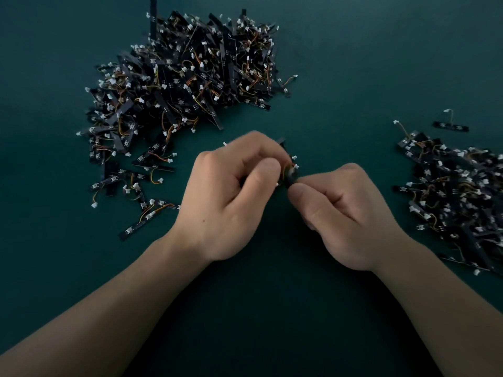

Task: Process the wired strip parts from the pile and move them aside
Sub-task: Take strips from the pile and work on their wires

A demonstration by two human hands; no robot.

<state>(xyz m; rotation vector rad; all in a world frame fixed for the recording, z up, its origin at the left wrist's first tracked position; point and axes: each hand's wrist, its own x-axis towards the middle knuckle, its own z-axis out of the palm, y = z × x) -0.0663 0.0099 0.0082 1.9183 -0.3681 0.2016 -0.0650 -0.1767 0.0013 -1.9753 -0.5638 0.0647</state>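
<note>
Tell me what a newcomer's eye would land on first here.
The big tangled pile of black wired strips, upper left on the dark green table. Next, the left hand and right hand meeting mid-frame, both pinching one wired strip part between them. A smaller pile lies at the right edge.

1. Table top (353, 63): dark teal, matt, smooth-looking.
2. Pile (185, 74) at 11 o'clock: flat black strips (153, 20), dull finish; white plastic connectors (94, 205); thin orange and yellow insulated wires (155, 178).
3. Heap (460, 194) at 3 o'clock: same black strips, white plastic connectors, same dull finish.
</note>
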